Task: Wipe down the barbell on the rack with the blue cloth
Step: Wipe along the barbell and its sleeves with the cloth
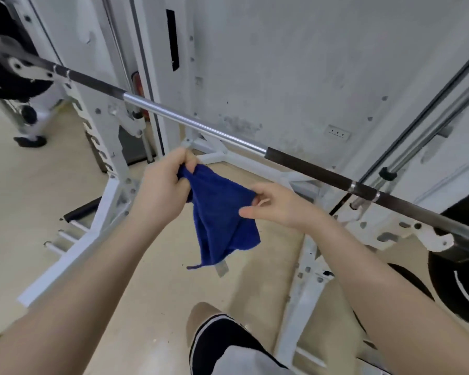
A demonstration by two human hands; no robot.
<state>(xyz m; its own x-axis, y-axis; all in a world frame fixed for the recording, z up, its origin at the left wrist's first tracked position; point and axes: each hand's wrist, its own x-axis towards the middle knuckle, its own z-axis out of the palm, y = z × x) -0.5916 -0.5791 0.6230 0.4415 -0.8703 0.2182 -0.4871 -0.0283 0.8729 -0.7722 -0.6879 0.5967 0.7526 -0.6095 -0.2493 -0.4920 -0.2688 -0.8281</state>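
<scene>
two hands hold the blue cloth (222, 215) just below the barbell (201, 125): my left hand (163, 185) pinches its top corner, my right hand (276, 207) pinches its other edge. i judge i'm readying it; next, drape it over the barbell's bare chrome middle, open room between the rack (103, 147) uprights.

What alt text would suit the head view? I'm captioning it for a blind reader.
Two bare hands hold a blue cloth just below a barbell resting across a white rack: the left hand pinches its top corner, the right hand grips its side. The cloth hangs clear of the bar, with black weight plates at the ends.
</scene>
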